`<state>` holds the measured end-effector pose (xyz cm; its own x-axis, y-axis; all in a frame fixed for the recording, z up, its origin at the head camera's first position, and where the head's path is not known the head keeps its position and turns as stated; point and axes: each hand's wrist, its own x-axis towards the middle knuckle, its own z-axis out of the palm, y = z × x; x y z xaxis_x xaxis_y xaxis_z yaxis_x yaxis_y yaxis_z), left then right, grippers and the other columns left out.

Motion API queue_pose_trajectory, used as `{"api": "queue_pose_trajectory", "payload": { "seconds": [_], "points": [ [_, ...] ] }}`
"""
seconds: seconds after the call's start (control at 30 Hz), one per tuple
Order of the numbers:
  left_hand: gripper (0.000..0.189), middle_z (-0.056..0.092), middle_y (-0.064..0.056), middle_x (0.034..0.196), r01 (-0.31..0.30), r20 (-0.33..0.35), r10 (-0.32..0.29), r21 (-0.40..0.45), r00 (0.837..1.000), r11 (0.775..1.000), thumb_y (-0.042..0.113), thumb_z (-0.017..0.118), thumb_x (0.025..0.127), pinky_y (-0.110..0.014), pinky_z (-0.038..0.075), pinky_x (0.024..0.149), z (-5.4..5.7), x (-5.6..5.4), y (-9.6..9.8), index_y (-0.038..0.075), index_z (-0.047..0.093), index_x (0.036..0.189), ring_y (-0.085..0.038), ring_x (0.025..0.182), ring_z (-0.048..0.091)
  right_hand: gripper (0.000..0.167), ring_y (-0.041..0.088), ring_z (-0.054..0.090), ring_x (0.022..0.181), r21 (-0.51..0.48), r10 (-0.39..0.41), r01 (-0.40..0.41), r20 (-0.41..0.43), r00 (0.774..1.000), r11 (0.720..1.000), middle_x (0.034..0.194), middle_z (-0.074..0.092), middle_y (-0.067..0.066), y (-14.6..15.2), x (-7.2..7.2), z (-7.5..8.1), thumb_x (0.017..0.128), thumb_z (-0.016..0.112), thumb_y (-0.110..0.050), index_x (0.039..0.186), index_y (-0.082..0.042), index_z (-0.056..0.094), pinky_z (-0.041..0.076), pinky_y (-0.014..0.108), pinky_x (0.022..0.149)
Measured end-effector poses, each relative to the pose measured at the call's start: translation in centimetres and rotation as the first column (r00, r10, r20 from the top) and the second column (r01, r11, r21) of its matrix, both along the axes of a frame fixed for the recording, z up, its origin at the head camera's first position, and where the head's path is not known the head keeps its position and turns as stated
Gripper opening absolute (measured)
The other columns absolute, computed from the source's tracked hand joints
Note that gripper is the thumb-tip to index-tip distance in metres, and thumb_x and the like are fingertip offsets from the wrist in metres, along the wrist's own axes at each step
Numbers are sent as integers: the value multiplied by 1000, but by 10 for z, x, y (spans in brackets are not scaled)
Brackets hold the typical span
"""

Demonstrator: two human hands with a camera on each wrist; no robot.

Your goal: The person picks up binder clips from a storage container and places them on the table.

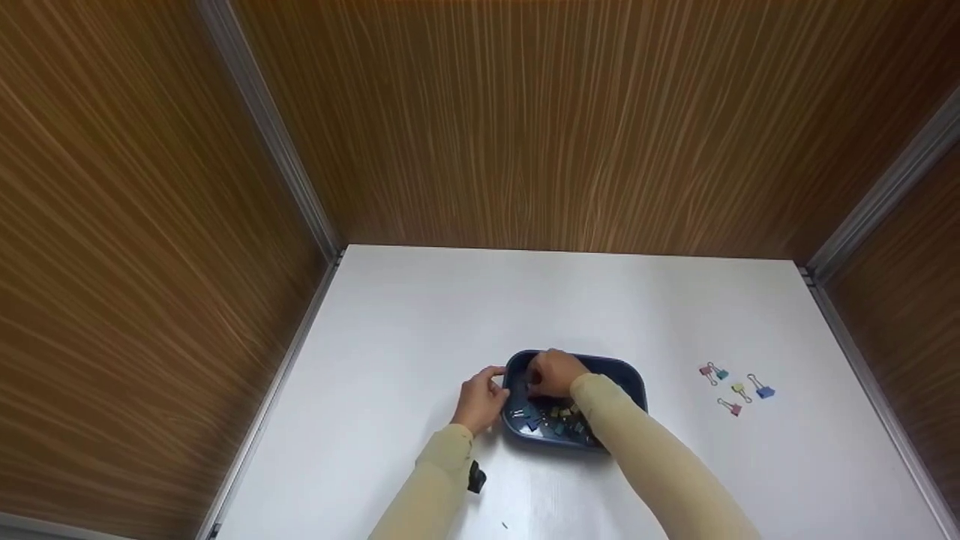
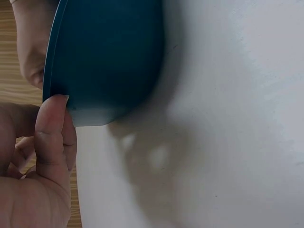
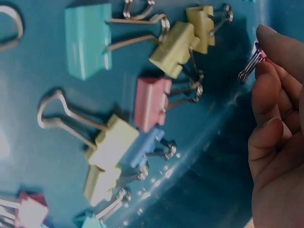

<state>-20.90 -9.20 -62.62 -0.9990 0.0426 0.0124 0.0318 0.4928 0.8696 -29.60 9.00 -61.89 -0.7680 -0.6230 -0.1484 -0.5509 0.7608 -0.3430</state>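
Right hand (image 3: pixel 280 95) pinched pink clip (image 3: pixel 259 55), thumb to finger, nearly closed; loose clips (image 3: pixel 112 142) lay beside it. Left hand (image 1: pixel 480 403) gripped tray rim (image 2: pixel 51 50).

In front of me a white bench (image 1: pixel 420 315) is carrying a blue tray (image 1: pixel 621 375), while five coloured binder clips (image 1: pixel 738 388) are lying to the tray's right.

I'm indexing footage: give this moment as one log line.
left hand: touches blue tray edge | right hand: pinches pink binder clip inside tray | tray: assorted binder clips | white table, right of tray: loose binder clips
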Motion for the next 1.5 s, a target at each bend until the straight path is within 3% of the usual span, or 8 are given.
{"api": "queue_pose_trajectory", "payload": {
  "seconds": [0.2,0.37,0.57,0.83,1.1,1.5],
  "points": [
    [39,56,4,71,14,-6,-14,4,1000,1000,1,67,87,-23,45,51,-1,-3,1,5,59,125,-7,55,50,15,7,57,63,-52,37,-40,-66,997,998,71,66,-8,13,-5,21,75,79,-26,84,-14,76,51,28,63],
    [38,55,3,71,10,-13,-10,-9,1000,1000,1,67,87,-22,45,54,0,-4,1,4,60,124,-7,58,50,14,11,60,67,-151,47,-68,-138,989,986,75,68,-6,27,-13,41,75,78,-23,86,-14,76,52,30,65],
    [37,56,2,72,18,-44,-18,-12,999,1000,0,66,87,-23,46,57,-1,-7,1,3,60,123,-7,61,50,14,23,66,89,-234,-49,13,-149,988,972,92,71,0,53,-26,52,78,78,-21,90,-13,77,52,40,84],
    [37,56,3,72,9,-43,-10,-20,999,1000,1,66,87,-24,46,59,-2,-10,2,3,60,123,-7,63,51,14,21,66,82,-239,-205,180,-81,975,954,85,69,-3,87,-32,53,84,74,-24,93,-14,74,53,42,81],
    [37,56,3,72,11,-43,-12,-11,999,1000,1,66,87,-24,46,58,-3,-10,1,3,60,124,-7,61,50,19,18,62,78,-263,-328,291,-105,939,920,86,70,1,128,-32,49,86,72,-23,98,-9,74,53,43,77],
    [37,55,3,72,6,-40,-6,-17,999,1000,1,66,87,-24,45,57,-2,-9,-2,4,60,123,-7,61,50,28,24,59,82,-264,-457,432,-39,889,862,94,69,8,187,-24,34,88,71,-27,105,-5,72,51,45,78]
  ]
}}
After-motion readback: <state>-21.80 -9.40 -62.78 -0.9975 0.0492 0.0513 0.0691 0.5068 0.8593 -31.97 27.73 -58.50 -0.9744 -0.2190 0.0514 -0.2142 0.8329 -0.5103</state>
